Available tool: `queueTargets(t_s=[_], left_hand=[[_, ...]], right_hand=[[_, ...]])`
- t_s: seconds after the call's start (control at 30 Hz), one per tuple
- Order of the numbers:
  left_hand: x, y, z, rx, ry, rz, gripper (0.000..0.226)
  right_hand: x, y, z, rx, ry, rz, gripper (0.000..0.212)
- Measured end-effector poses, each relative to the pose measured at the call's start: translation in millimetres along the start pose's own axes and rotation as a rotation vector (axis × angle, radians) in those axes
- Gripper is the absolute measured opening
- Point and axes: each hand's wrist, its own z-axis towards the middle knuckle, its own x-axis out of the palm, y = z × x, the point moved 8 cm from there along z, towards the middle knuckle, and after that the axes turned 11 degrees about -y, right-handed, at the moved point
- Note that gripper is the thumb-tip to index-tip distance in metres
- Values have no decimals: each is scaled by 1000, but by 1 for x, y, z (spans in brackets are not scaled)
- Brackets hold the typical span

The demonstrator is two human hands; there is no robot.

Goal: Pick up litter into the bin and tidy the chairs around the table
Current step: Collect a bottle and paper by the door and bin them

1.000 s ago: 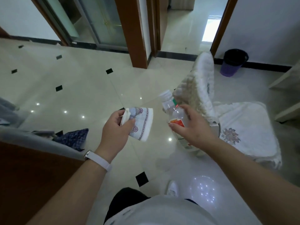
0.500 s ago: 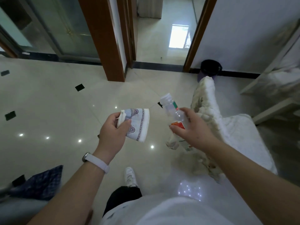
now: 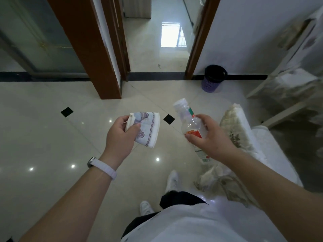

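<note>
My left hand (image 3: 120,137) grips a crumpled paper cup (image 3: 148,130) with a blue and purple pattern, its mouth turned to the right. My right hand (image 3: 209,138) holds an empty clear plastic bottle (image 3: 189,119) with a red label and no cap, neck pointing up and away. A purple bin (image 3: 212,81) with a black liner stands against the far wall, right of the doorway. A chair (image 3: 244,137) under a white cover sits just right of my right hand.
Glossy tiled floor (image 3: 52,137) stretches ahead and left. A brown door frame (image 3: 97,55) and an open doorway (image 3: 157,49) lie straight ahead. More covered furniture (image 3: 297,81) stands at the far right. My white shoes (image 3: 172,180) show below.
The view has turned right and moved forward. The bin now lies ahead and closer, and the chair has slid to my right. The dark cloth and table edge at left are gone. Both hands hold the same items.
</note>
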Motion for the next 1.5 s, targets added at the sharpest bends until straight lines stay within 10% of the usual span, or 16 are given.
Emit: queueTargets(t_s=[0.57,1.5], left_hand=[[174,-107,218,61,89,142,20],[599,-223,504,159,654,129,15]], right_hand=[[-15,-38,290,168,-13,210,64],[-177,-172,568,587,-521,44,59]])
